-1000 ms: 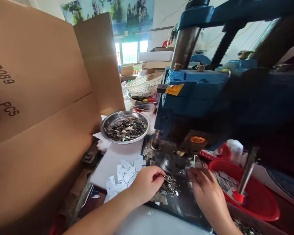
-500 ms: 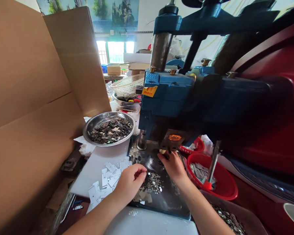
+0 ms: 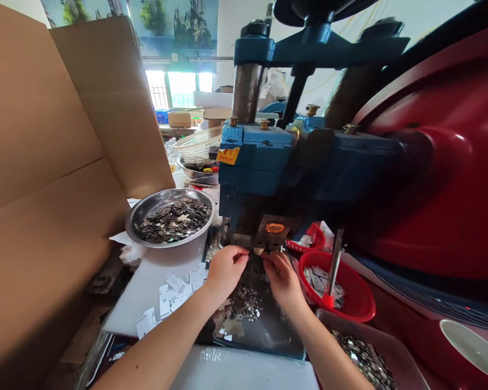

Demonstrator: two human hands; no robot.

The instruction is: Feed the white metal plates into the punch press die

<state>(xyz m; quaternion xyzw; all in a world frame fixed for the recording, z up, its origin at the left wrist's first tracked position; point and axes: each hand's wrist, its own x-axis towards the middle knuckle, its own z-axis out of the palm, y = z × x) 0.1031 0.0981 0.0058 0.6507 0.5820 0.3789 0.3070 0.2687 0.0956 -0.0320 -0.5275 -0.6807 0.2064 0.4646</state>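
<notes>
A yellow label (image 3: 228, 156) on the front of the blue press (image 3: 254, 181) carries red marks, too small to read; an orange label (image 3: 275, 228) lower down is no clearer. Below it, the 2 hands meet the die area. The left hand (image 3: 226, 269) has thumb and forefinger curled toward each other; I cannot tell whether they pinch anything. The right hand (image 3: 284, 280) has bent fingers at the foot of the press; its grip cannot be told either. The small parts (image 3: 249, 303) lie heaped on the base plate (image 3: 278, 337), between the forearms and nearer the wearer than the hands.

To the left, white plates (image 3: 171, 297) lie loose, partly behind the left forearm, with a metal pan (image 3: 139, 212) of dark pieces beyond. A tall carton (image 3: 24, 108) walls off that side, cut off by the frame. To the right, a rod (image 3: 335, 265) stands in front of a red bowl (image 3: 366, 310); a bin (image 3: 400, 346) of metal pieces is partly covered by the right forearm. A red wheel (image 3: 447, 157) runs out of view.
</notes>
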